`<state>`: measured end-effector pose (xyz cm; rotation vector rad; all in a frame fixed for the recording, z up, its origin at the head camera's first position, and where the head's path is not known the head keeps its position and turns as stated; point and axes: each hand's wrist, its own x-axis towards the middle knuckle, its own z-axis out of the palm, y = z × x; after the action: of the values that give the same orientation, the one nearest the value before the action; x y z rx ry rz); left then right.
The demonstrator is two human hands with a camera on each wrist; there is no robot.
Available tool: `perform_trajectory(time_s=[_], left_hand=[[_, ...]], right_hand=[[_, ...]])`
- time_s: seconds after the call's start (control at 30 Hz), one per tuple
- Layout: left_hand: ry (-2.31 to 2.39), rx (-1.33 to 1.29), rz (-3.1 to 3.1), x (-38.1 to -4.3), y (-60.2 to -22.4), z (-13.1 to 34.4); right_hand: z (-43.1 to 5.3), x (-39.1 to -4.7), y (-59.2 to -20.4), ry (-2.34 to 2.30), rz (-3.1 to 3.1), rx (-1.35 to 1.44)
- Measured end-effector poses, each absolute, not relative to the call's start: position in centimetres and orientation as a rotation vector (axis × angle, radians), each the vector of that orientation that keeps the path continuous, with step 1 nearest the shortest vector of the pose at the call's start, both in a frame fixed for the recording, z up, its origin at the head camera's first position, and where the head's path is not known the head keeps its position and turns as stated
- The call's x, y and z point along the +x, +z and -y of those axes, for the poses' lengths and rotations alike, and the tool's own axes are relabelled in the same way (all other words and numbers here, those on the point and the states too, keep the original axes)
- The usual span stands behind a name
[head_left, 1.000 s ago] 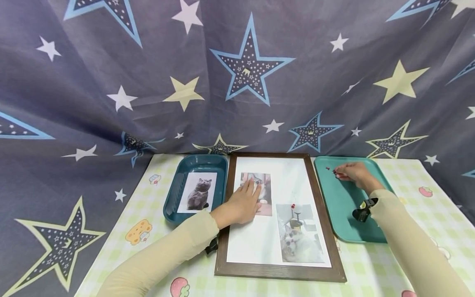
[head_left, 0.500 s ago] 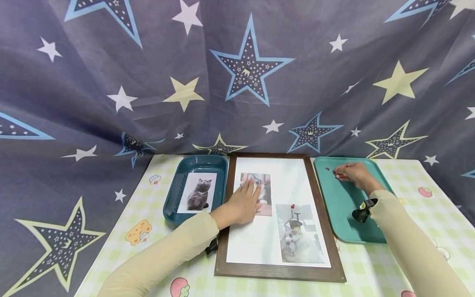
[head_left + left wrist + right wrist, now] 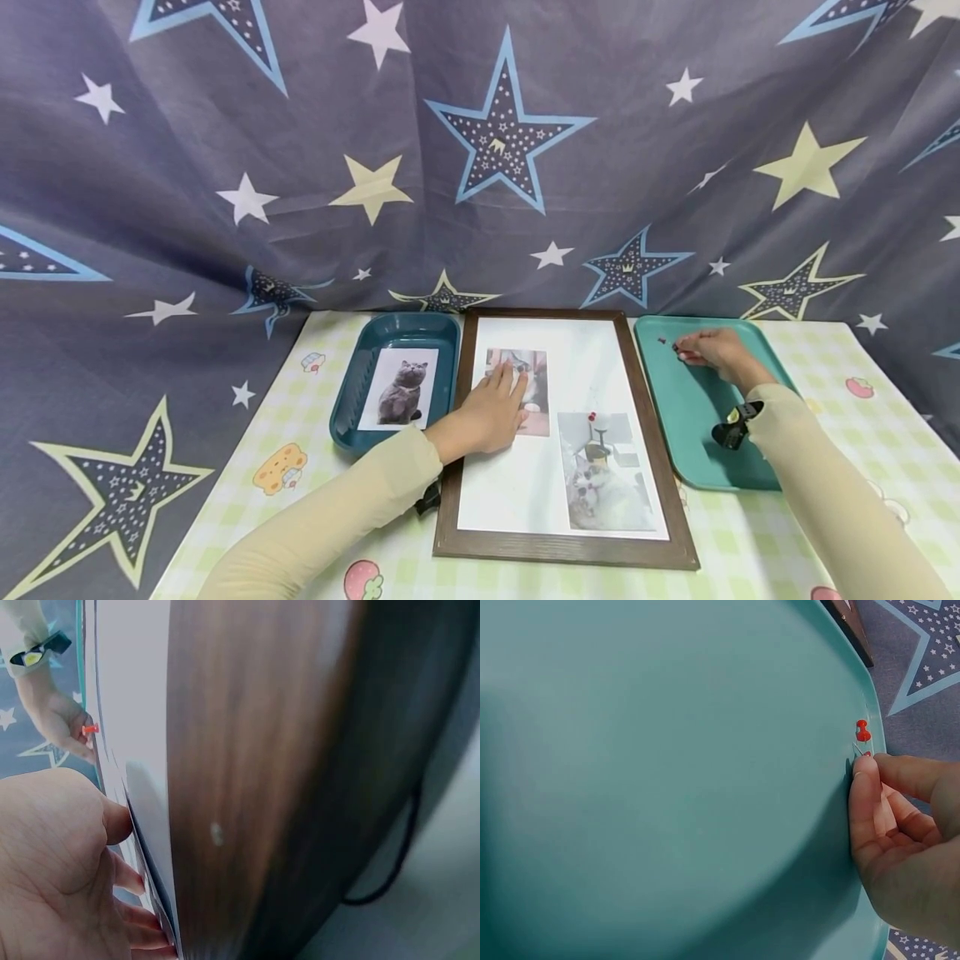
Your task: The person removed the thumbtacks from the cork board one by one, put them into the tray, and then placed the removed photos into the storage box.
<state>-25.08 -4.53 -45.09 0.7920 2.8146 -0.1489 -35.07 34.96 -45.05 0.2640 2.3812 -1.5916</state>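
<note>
My left hand [image 3: 487,412] rests with spread, straight fingers on a photo [image 3: 537,423], partly covering it. That photo lies on a white board [image 3: 581,354] with a brown wooden frame [image 3: 562,547]. Lower right on the board is a second photo, of a white cat [image 3: 609,492], with a red push pin [image 3: 592,416] at its top edge. Over the far end of the green tray [image 3: 697,458], my right hand [image 3: 716,350] pinches a red push pin [image 3: 867,754] between thumb and index fingertips. Another red push pin [image 3: 863,730] lies on the tray just beyond the fingertips.
Left of the frame stands a dark teal tray [image 3: 348,400] holding a grey cat photo [image 3: 405,392]. A checked tablecloth [image 3: 255,533] covers the table. Behind everything hangs a grey star-patterned curtain [image 3: 315,250], close to the table's far edge.
Both hands stay almost in place. The right fingertips shift slightly around the push pin at the tray's far end.
</note>
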Motion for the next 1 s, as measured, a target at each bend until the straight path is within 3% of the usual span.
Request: perform_trajectory(time_s=[1.0], left_hand=[[-0.134,0.791,-2.820,-24.89,-44.87,4.52]], right_hand=[[-35.01,-35.01,-45.04,-1.612,-2.367,0.254]])
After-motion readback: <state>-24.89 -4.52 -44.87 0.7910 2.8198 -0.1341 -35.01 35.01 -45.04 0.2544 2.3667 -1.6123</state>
